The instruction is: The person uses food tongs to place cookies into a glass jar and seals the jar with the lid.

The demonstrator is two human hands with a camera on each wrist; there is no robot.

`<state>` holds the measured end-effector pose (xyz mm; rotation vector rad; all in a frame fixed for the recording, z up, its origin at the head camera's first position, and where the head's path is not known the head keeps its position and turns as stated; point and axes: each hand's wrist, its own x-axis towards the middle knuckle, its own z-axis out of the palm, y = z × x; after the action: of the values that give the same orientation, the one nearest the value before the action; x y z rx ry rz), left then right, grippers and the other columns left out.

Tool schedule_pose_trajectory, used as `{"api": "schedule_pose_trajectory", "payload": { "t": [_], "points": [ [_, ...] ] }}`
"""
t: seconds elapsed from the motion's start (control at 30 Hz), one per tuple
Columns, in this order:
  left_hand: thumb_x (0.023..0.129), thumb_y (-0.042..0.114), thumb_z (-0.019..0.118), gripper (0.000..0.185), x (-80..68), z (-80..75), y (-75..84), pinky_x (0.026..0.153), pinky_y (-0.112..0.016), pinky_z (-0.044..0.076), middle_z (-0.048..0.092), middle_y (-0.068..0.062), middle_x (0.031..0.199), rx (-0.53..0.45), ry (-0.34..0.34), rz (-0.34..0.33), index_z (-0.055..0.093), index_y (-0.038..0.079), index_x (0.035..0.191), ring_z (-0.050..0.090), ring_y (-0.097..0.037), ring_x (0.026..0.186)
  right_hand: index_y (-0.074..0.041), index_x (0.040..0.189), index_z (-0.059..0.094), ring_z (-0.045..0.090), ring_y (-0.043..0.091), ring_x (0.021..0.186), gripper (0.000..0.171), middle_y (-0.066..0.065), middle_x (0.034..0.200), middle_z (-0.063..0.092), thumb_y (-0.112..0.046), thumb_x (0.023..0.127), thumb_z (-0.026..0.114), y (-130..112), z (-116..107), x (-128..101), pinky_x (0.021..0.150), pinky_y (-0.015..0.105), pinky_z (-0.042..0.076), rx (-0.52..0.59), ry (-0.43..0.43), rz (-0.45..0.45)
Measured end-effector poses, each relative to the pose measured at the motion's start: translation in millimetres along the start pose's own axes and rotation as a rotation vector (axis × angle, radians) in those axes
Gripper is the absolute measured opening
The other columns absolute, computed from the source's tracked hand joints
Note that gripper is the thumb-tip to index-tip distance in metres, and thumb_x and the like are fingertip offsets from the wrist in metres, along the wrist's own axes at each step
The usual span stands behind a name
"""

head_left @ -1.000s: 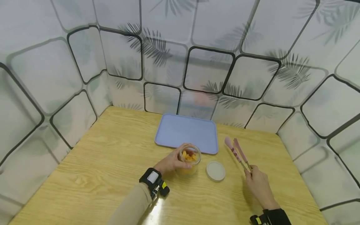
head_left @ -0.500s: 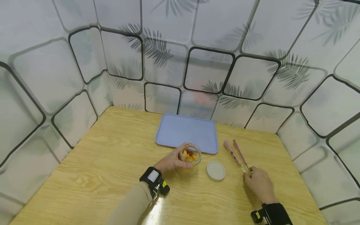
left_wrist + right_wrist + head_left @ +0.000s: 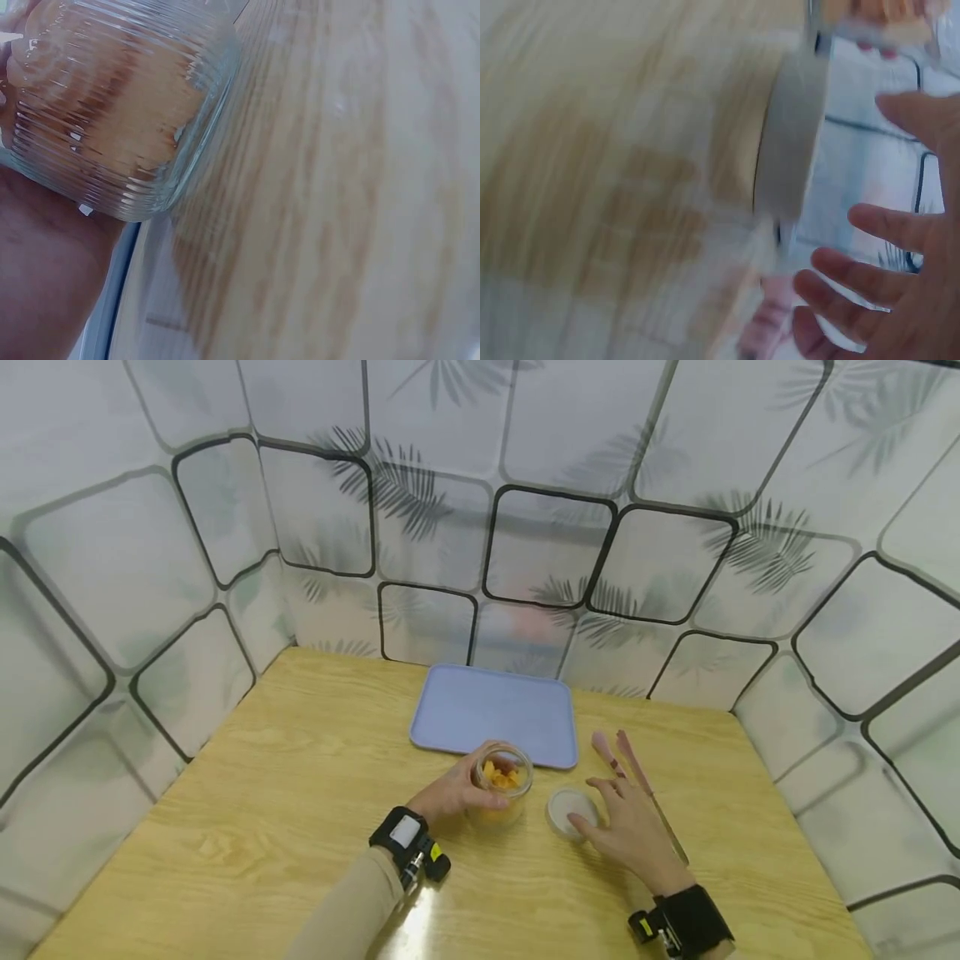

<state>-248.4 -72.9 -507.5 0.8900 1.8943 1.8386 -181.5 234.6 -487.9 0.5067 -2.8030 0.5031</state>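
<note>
My left hand (image 3: 453, 789) grips a clear glass jar (image 3: 504, 814) from its left side, the thumb across the front. Orange pieces (image 3: 501, 776) lie inside the lidless jar, and its ribbed wall fills the upper left of the left wrist view. My right hand (image 3: 633, 833), fingers spread and holding nothing, hovers at a round off-white lid (image 3: 564, 808) on the table. In the right wrist view the fingers stand apart from the lid (image 3: 791, 142). A pair of pink-tipped tongs (image 3: 633, 758) lies to the right, partly hidden behind that hand.
Behind the jar, a blue-lavender tray (image 3: 491, 706) lies on the wooden table (image 3: 247, 810), close to the back wall. Patterned fabric walls (image 3: 555, 552) enclose the table at the back and both sides.
My right hand has let go of the tongs, leaving them on the table, and has moved left to the lid with its fingers spread. My left hand still holds the jar in place.
</note>
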Motion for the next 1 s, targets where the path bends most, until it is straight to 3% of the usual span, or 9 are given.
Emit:
{"api": "schedule_pose_trajectory", "payload": {
  "t": [0.1, 0.2, 0.37, 0.6, 0.77, 1.0],
  "points": [
    [0.086, 0.024, 0.082, 0.07, 3.4, -1.0, -0.3, 0.11, -0.039, 0.041, 0.054, -0.01, 0.139, -0.005, 0.001, 0.016, 0.047, 0.026, 0.146, 0.053, -0.02, 0.127, -0.006, 0.139, 0.058, 0.063, 0.039, 0.108, 0.076, 0.021, 0.126, 0.062, -0.059, 0.086, 0.073, -10.9, 8.3, 7.9, 0.08, 0.052, 0.057, -0.007, -0.091, 0.053],
    [0.086, 0.023, 0.082, 0.07, 4.9, -2.0, 0.2, 0.11, -0.039, 0.041, 0.053, -0.011, 0.14, 0.0, 0.001, 0.014, 0.046, 0.027, 0.147, 0.053, -0.02, 0.127, -0.009, 0.142, 0.057, 0.064, 0.034, 0.101, 0.079, 0.021, 0.124, 0.062, -0.06, 0.083, 0.073, -15.9, 13.9, 14.6, 0.068, 0.042, 0.055, 0.0, -0.158, 0.112],
    [0.087, 0.022, 0.081, 0.07, 3.4, -1.1, 0.0, 0.112, -0.04, 0.038, 0.054, -0.009, 0.14, 0.001, 0.004, 0.01, 0.046, 0.028, 0.147, 0.051, -0.019, 0.129, -0.006, 0.141, 0.057, 0.063, 0.032, 0.1, 0.072, 0.023, 0.127, 0.062, -0.049, 0.086, 0.074, -18.2, 12.7, 25.5, 0.065, 0.037, 0.053, 0.073, -0.126, 0.116],
    [0.089, 0.013, 0.08, 0.074, 0.2, 0.0, 0.2, 0.108, -0.034, 0.045, 0.052, -0.014, 0.143, -0.091, -0.025, 0.021, 0.041, 0.019, 0.151, 0.053, -0.021, 0.128, -0.008, 0.145, 0.054, 0.06, 0.04, 0.116, 0.061, 0.021, 0.137, 0.059, -0.03, 0.091, 0.073, -52.3, -21.0, 45.2, 0.074, 0.048, 0.058, 0.254, 0.05, -0.077],
    [0.089, 0.019, 0.08, 0.079, -0.4, -0.6, 0.7, 0.108, -0.032, 0.044, 0.05, -0.01, 0.146, -0.097, -0.03, 0.002, 0.036, 0.02, 0.155, 0.051, -0.018, 0.131, -0.012, 0.147, 0.053, 0.057, 0.036, 0.12, 0.062, 0.017, 0.14, 0.056, -0.026, 0.09, 0.072, -81.8, -31.5, 58.8, 0.079, 0.046, 0.057, 0.291, 0.014, -0.224],
    [0.086, 0.024, 0.083, 0.091, 0.8, -1.0, 0.8, 0.11, -0.035, 0.039, 0.047, -0.013, 0.142, -0.1, -0.019, -0.008, 0.029, 0.015, 0.159, 0.047, -0.021, 0.126, -0.017, 0.145, 0.056, 0.052, 0.03, 0.124, 0.062, 0.011, 0.14, 0.056, -0.033, 0.086, 0.071, -97.8, -24.6, 73.1, 0.09, 0.047, 0.052, 0.207, -0.037, -0.316]
  ]
}}
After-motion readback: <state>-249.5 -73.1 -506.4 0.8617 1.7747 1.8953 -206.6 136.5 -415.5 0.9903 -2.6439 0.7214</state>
